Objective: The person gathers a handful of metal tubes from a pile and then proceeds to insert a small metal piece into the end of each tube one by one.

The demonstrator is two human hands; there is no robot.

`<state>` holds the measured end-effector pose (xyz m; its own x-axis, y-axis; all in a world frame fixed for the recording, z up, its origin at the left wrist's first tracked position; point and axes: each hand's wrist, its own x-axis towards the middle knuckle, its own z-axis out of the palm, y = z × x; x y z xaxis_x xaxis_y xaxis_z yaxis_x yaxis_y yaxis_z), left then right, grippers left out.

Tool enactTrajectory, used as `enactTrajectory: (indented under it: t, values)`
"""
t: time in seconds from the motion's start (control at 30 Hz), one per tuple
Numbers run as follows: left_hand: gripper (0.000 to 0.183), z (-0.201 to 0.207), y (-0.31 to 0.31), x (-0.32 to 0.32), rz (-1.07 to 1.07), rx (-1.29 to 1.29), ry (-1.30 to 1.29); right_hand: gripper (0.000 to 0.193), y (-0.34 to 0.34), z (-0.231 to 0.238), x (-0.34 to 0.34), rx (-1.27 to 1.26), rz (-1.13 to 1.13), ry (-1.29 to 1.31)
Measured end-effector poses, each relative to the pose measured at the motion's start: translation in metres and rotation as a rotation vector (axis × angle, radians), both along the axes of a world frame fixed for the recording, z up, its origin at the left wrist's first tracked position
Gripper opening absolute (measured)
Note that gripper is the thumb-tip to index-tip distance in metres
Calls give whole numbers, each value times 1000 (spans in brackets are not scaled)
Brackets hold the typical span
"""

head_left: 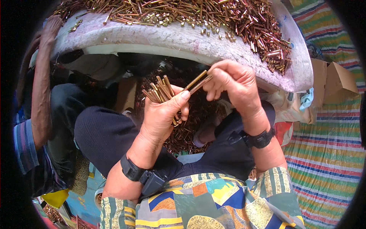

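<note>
The left hand (162, 113) held a bunch of shiny gold rods (162, 90), fingers curled around them. The right hand (237, 83) had its fingers pinching two long rods (196, 80).

1. Gen. light: mod. bright, soft, approx. even across L hand (163, 112) and R hand (238, 83); source out of view.
2. Shadow: deep under tabletop (164, 39), just beyond L hand; detail mostly lost. Trousers (105, 133) either side of hands also v. dark, folds faint.
3. Glare: small glints on metal rods (163, 91) in L hand; stronger, scattered sparkle on rod pile (263, 26) beyond R hand.
4. Focus: both hands fairly sharp; floor rods (183, 139) below and between them soft, merging.
5. Distortion: fisheye; striped sheet (324, 156), R of R hand, bends twd. rim.
6. Vignette: black corners, well out from both hands; edges approx. soft.
</note>
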<state>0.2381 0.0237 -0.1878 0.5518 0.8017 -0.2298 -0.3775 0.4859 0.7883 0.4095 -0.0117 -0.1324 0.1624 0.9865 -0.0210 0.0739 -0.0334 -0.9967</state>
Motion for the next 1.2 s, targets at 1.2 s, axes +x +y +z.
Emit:
enactTrajectory:
  t: [1.2]
  values:
    - [10,-2,20,-11,178,-179,-187,13,77,3,40,84,28,-608]
